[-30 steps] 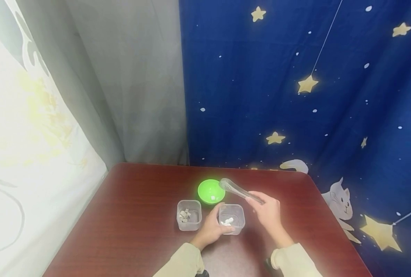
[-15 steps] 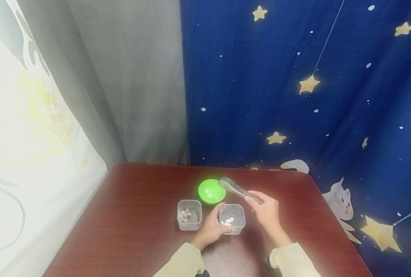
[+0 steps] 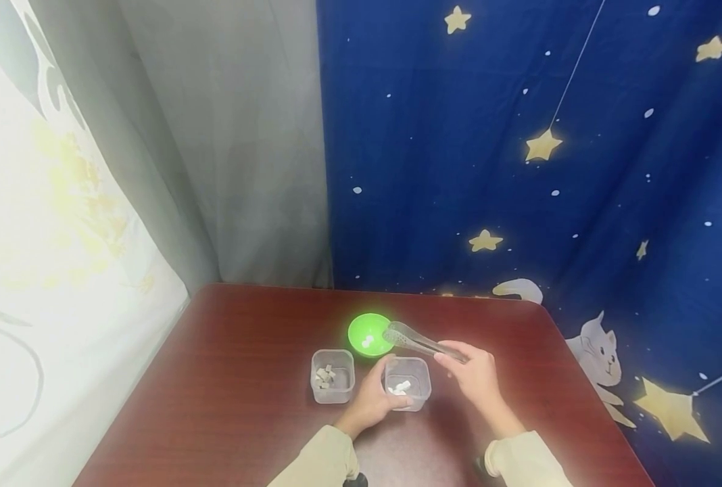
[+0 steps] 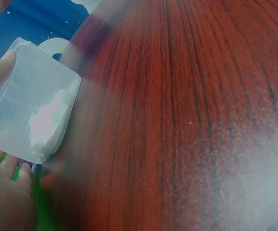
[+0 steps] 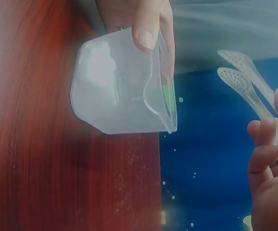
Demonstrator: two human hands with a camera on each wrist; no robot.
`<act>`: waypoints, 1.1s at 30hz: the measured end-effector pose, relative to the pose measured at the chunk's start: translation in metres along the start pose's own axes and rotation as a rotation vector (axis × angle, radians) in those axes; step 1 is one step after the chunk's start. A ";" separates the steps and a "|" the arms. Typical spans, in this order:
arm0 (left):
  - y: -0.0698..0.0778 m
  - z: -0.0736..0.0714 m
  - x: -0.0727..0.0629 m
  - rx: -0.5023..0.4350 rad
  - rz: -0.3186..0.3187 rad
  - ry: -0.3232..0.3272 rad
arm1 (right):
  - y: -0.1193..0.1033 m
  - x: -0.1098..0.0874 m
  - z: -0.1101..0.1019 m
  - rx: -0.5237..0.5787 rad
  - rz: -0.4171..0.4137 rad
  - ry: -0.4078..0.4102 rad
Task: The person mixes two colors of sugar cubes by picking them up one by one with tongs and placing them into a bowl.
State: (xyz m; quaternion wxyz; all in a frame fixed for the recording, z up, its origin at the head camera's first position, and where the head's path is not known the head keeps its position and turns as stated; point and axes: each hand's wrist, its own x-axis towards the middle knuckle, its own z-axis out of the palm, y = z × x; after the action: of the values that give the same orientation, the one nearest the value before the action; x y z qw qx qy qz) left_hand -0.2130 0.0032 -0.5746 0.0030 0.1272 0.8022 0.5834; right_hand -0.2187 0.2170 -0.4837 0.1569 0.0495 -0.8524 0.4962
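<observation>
My left hand (image 3: 373, 399) grips a clear plastic container (image 3: 418, 372), thumb at its near side and fingers around the far left. Several white pieces (image 3: 400, 388) lie at the bottom of this container. In my right hand (image 3: 474, 375) is a pair of tongs (image 3: 416, 339), whose tips reach over the right rim of a green bowl (image 3: 357, 329). The right wrist view shows the perforated tong heads (image 5: 235, 81) spread apart with nothing between them. Small white pieces (image 3: 368, 341) sit inside the bowl.
A second clear container (image 3: 344, 380) with several greyish pieces (image 3: 324, 377) stands left of my left hand. All of it is on a dark red wooden table (image 3: 245, 392). A grey curtain (image 3: 263, 149) and a blue starry curtain (image 3: 434, 162) hang behind the table.
White pieces have dropped into the bowl from the tongs and come to rest together. The tongs and right hand have shifted slightly down and right. My left hand stays on the container.
</observation>
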 end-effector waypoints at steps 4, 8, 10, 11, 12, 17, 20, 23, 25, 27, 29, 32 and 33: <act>-0.001 0.001 0.000 -0.006 -0.002 0.001 | 0.003 -0.001 -0.005 0.014 0.000 -0.040; -0.001 0.001 0.000 -0.010 -0.011 0.000 | 0.007 -0.001 -0.011 0.010 -0.011 -0.070; 0.000 0.000 0.000 -0.002 -0.020 0.001 | 0.007 -0.001 -0.014 0.001 -0.012 -0.093; 0.000 0.000 0.000 0.003 -0.026 0.003 | 0.007 -0.002 -0.015 -0.001 -0.008 -0.109; 0.000 0.000 0.000 0.005 -0.029 0.004 | 0.008 -0.002 -0.016 -0.004 -0.005 -0.125; -0.001 0.001 0.000 0.000 -0.024 0.002 | 0.005 -0.004 -0.020 -0.002 0.020 -0.205; -0.002 0.001 0.000 0.010 -0.020 0.007 | 0.006 -0.006 -0.021 -0.005 0.040 -0.239; -0.002 0.001 0.000 0.020 -0.024 0.011 | 0.008 -0.006 -0.021 -0.022 0.041 -0.261; -0.002 0.001 -0.001 0.016 -0.024 0.009 | 0.010 -0.006 -0.020 -0.043 0.029 -0.272; -0.002 0.001 -0.001 0.013 -0.017 0.008 | 0.011 -0.006 -0.020 -0.053 0.014 -0.282; -0.002 0.001 0.000 0.013 -0.009 0.008 | 0.012 -0.005 -0.020 -0.062 0.002 -0.289; -0.003 0.002 0.000 0.014 -0.003 0.008 | 0.013 -0.004 -0.021 -0.074 -0.001 -0.291; -0.003 0.002 0.000 0.012 -0.004 0.006 | 0.013 -0.004 -0.022 -0.079 -0.004 -0.293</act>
State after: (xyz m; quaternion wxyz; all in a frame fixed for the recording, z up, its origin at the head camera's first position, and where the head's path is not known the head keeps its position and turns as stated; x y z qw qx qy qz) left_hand -0.2133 0.0044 -0.5780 0.0010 0.1235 0.8060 0.5788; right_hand -0.2134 0.2418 -0.4859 0.0335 0.1168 -0.8850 0.4494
